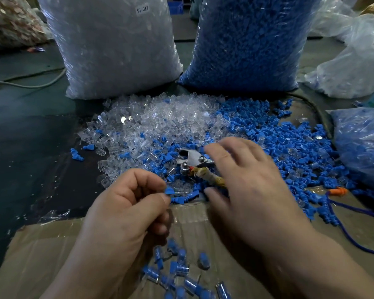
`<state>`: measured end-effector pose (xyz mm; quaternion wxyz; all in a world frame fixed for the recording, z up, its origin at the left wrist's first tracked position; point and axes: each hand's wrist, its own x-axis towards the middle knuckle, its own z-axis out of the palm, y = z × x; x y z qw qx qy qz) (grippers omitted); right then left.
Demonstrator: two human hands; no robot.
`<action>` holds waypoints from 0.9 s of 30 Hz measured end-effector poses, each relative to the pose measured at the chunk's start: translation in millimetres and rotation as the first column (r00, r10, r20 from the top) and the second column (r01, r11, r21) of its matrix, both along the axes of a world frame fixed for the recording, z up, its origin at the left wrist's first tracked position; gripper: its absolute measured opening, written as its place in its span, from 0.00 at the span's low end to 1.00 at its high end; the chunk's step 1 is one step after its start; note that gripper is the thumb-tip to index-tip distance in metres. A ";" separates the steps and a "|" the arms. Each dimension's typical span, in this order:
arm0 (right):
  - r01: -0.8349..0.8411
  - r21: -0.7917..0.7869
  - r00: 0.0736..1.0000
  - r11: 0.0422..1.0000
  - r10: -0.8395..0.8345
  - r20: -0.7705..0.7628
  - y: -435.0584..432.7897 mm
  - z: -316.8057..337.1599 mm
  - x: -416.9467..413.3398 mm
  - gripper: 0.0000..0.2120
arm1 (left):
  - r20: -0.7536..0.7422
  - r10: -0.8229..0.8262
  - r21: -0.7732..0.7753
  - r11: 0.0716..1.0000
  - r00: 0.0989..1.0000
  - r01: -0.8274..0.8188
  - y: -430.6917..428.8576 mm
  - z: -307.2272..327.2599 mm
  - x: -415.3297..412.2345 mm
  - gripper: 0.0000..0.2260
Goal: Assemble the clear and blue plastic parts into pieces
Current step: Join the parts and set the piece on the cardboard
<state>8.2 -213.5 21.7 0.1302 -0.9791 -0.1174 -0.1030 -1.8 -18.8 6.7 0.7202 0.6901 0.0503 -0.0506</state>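
A heap of clear plastic caps [151, 124] lies in the middle of the table, with a heap of blue plugs [274, 134] spreading to its right. My left hand [125, 210] pinches one blue plug [169, 191] between thumb and forefinger at the near edge of the heap. My right hand [246, 182] hovers with fingers spread over the blue plugs and a metal tool [192, 161] with a taped handle. Several assembled pieces [181, 275], blue inside clear, lie on cardboard [41, 251] below my hands.
Two tall sacks stand behind the heaps, one of clear parts [115, 46] and one of blue parts [251, 44]. A smaller bag of blue parts [363, 145] sits at the right. An orange plug [338, 191] and blue cord [354, 214] lie at the right.
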 end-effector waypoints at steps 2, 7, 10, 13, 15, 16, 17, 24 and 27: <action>0.087 -0.144 0.989 0.986 -0.104 -0.109 -10.0 -3.9 7.1 0.34 | -0.011 0.003 0.015 1.000 1.000 -0.003 2.8 1.7 0.5 0.12; 0.100 -0.217 0.979 0.971 -0.135 -0.155 -13.3 -6.5 14.1 0.31 | 0.003 0.015 0.036 0.999 1.000 -0.015 5.3 0.7 3.5 0.12; 0.101 -0.203 0.984 0.974 -0.127 -0.124 -11.2 -3.2 15.5 0.26 | -0.016 0.036 0.003 0.999 0.999 -0.036 5.1 1.0 4.8 0.11; 0.114 -0.130 0.990 0.985 -0.123 -0.067 -11.6 -0.2 14.5 0.20 | -0.037 0.053 -0.049 0.997 0.998 -0.055 5.3 1.9 5.6 0.11; 0.098 -0.012 0.995 0.995 -0.098 -0.029 -11.7 5.2 12.0 0.20 | -0.023 0.069 -0.063 0.996 0.997 -0.071 8.1 1.5 6.6 0.13; 0.077 0.046 0.997 0.996 -0.077 -0.005 -11.3 7.8 9.9 0.21 | -0.013 0.079 -0.072 0.994 0.997 -0.080 9.8 0.9 7.2 0.13; 0.051 0.088 0.998 0.995 -0.052 0.017 -10.4 9.8 7.2 0.21 | -0.002 0.085 -0.079 0.993 0.996 -0.085 11.1 0.7 7.8 0.12; -0.140 -0.005 0.990 0.990 0.139 -0.023 -6.1 13.9 -5.2 0.25 | 0.149 0.060 0.022 0.998 0.987 -0.064 20.6 -3.0 10.9 0.14; -0.157 0.008 0.987 0.988 0.158 -0.040 -5.8 14.7 -5.0 0.26 | 0.200 0.041 0.039 0.998 0.979 -0.049 20.7 -2.6 10.6 0.12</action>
